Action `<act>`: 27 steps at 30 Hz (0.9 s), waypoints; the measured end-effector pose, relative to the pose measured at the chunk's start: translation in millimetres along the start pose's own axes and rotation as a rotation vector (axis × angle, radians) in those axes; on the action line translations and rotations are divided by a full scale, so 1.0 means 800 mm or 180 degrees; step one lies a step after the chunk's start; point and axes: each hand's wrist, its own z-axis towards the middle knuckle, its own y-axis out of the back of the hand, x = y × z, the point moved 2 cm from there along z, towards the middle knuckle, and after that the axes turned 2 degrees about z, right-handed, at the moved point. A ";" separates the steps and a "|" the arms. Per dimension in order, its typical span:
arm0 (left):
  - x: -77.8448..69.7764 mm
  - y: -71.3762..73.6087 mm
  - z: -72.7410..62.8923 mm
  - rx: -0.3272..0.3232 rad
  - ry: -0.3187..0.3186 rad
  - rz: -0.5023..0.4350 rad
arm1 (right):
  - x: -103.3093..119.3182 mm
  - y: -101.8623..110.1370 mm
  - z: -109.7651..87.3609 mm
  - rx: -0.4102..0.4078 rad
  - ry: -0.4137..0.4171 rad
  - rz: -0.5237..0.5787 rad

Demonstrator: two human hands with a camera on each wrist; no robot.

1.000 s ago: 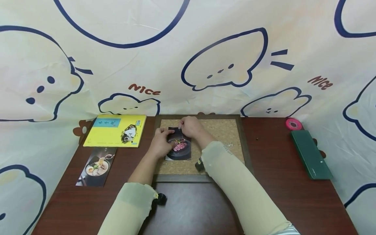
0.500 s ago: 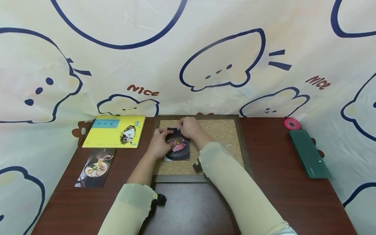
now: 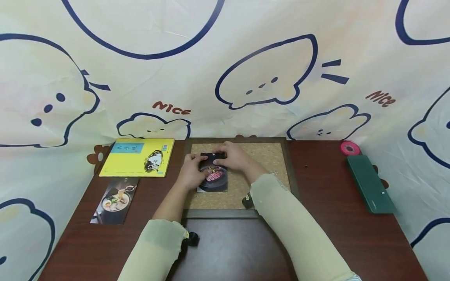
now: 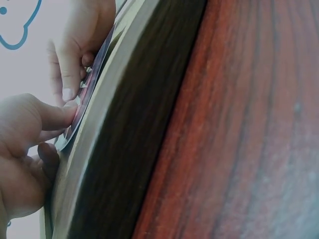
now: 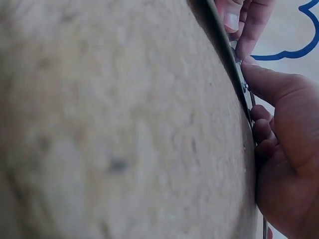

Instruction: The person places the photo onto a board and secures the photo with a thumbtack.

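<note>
Photo (image 3: pixel 216 182) lay partly hidden under left hand (image 3: pixel 191 171) and right hand (image 3: pixel 234 156); whether fingers pinched or merely pressed couldn't be told.

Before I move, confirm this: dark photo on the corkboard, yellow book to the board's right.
Not the right: the yellow book lies to the left of the corkboard, as the head view shows. The dark photo does lie on it.

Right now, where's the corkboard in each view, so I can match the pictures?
Head: the corkboard lies just below centre.
Left wrist: the corkboard shows nearly edge-on, slanting from upper centre to lower left.
Right wrist: the corkboard fills the left and middle.
Shared landmark: the right hand, visible in all three views.
</note>
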 end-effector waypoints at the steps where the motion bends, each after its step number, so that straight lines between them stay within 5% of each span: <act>1: 0.000 -0.001 0.000 -0.0006 -0.0005 0.0010 | 0.000 -0.001 0.000 0.0010 -0.0019 -0.0022; 27: -0.004 0.002 -0.004 0.0008 0.0000 0.0025 | 0.008 0.001 0.002 0.0290 -0.0187 -0.0223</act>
